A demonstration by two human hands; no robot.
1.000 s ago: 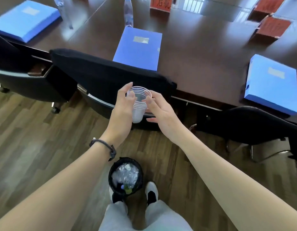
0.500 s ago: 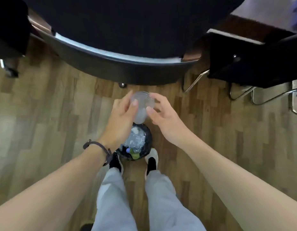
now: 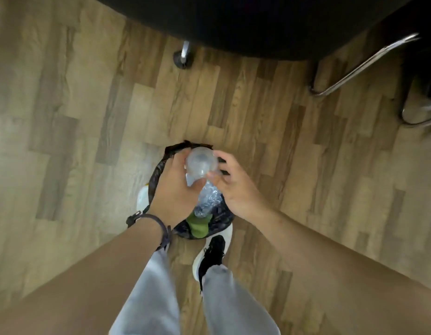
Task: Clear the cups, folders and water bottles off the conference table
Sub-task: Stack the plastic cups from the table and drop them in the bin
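A stack of clear plastic cups is held upright right over a small black-lined trash bin on the floor. My left hand wraps the stack from the left. My right hand pinches its rim from the right with thumb and fingers. Inside the bin lie crushed clear plastic bottles and something green. The conference table, folders and bottles are out of view.
A black chair seat fills the top edge, with its caster and a chrome chair leg on the wooden floor. My feet in black-and-white shoes stand right behind the bin.
My view has tilted down from the table to the floor. Both hands have lowered the cup stack until it is just above the bin's opening.
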